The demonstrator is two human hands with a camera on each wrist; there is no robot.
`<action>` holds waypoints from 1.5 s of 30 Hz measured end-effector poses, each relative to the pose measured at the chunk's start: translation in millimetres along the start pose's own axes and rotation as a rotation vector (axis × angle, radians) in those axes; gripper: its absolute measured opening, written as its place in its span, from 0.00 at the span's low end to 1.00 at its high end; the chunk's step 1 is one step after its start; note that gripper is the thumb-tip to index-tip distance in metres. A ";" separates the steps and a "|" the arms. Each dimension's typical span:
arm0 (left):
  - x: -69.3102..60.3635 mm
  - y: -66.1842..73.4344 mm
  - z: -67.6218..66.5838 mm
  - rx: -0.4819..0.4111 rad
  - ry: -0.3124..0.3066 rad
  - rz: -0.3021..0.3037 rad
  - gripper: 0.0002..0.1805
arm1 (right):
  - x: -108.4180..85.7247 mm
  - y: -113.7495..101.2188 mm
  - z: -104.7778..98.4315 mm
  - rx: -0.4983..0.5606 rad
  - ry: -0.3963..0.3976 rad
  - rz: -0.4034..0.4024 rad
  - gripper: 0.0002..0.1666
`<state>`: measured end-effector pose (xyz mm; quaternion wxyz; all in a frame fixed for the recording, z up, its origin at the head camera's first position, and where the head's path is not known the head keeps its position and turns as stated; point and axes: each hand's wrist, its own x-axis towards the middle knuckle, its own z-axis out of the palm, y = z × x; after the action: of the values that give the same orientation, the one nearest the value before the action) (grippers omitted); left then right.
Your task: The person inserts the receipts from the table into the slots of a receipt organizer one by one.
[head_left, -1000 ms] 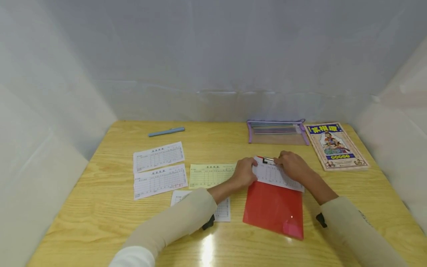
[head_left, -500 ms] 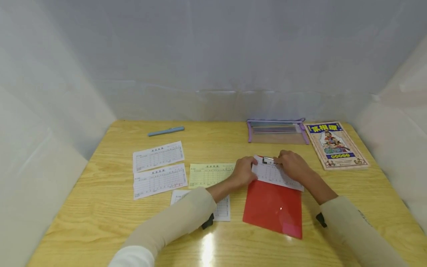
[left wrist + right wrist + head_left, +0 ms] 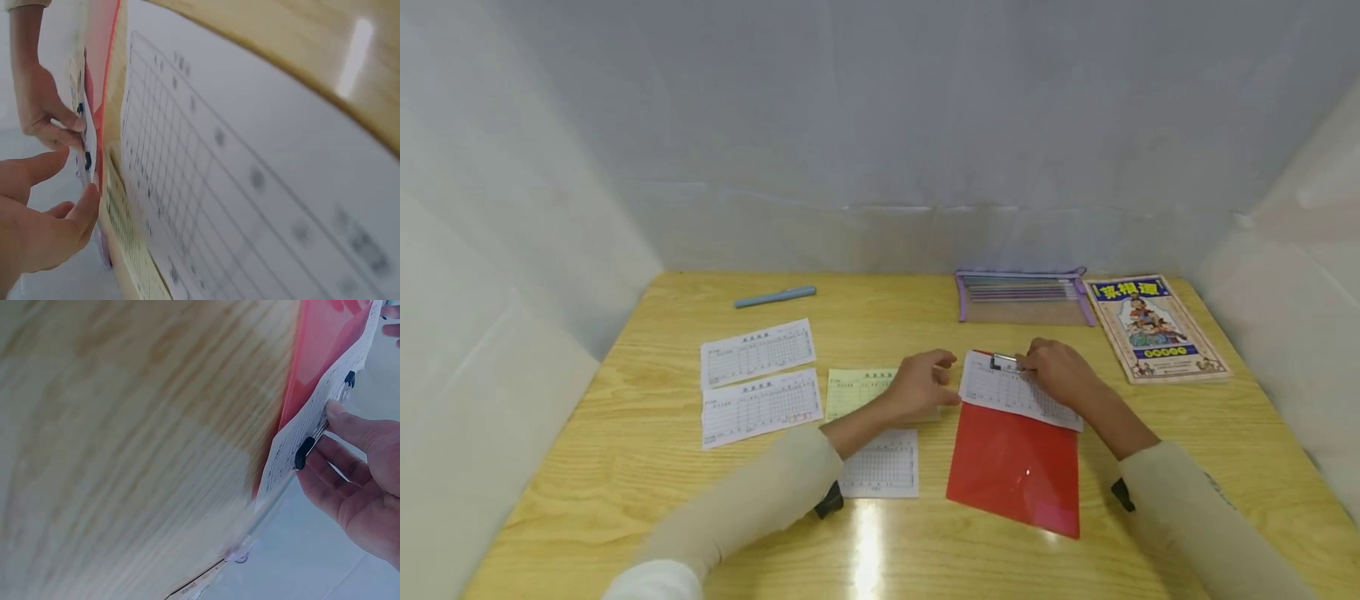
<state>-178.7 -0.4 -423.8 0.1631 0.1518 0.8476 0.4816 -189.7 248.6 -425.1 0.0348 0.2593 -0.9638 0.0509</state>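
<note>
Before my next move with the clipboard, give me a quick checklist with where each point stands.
1. Right hand has the clip: ok, thumb and fingers pinch it.
2. White form at the clip: ok, the clip's black ends show over the paper.
3. Clip fully closed: cannot tell, fingers cover part of it.
4. Left hand off the form: cannot tell, its fingertips are right by the edge.
5. Yellow form apart from the red clipboard: ok, wood shows between them.
</note>
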 end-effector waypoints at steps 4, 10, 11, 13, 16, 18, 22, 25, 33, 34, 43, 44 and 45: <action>-10.8 -6.6 -21.5 0.035 0.003 0.018 0.36 | -0.4 -0.3 0.0 -0.010 -0.007 -0.003 0.15; -31.2 -20.5 -50.7 0.147 0.088 0.042 0.39 | -0.9 0.3 -0.2 -0.020 -0.001 -0.006 0.15; -34.9 -23.4 -55.0 0.177 0.105 0.040 0.38 | -0.9 0.3 -0.2 -0.016 0.000 -0.006 0.15; -42.0 -29.0 -63.0 0.256 0.129 0.026 0.38 | -0.7 0.5 -0.1 -0.012 0.004 -0.010 0.14; -49.8 -36.7 -74.0 0.365 0.158 -0.007 0.37 | -0.4 0.3 -0.5 -0.004 0.004 -0.003 0.14; -53.4 -41.4 -80.3 0.421 0.169 -0.025 0.37 | -0.4 0.4 -0.5 -0.006 0.000 0.000 0.13; -58.6 -49.5 -88.4 0.481 0.171 -0.050 0.38 | -0.1 0.4 -0.6 -0.002 -0.010 0.004 0.14; -61.6 -52.8 -90.8 0.499 0.137 -0.084 0.38 | 0.0 -0.1 -1.1 0.004 -0.009 0.005 0.14; -59.5 -53.0 -91.2 0.449 0.118 -0.122 0.37 | 0.9 0.3 -0.8 0.004 -0.004 0.017 0.15; -58.8 -52.8 -91.0 0.438 0.119 -0.124 0.37 | 0.9 0.4 -0.8 -0.002 -0.002 0.013 0.15; -59.0 -53.6 -88.9 0.411 0.118 -0.093 0.23 | 1.3 0.5 -0.4 -0.010 -0.010 0.008 0.14; -59.4 -53.8 -88.7 0.408 0.121 -0.084 0.22 | 1.3 0.1 -0.5 -0.008 -0.016 0.016 0.14; -59.7 -53.7 -88.3 0.400 0.124 -0.079 0.22 | 1.3 -0.2 -0.8 -0.007 -0.021 0.022 0.14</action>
<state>-167.6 -119.2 -420.0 0.0961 0.1177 0.9400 0.3054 -190.8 247.8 -424.2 0.0251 0.2493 -0.9670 0.0453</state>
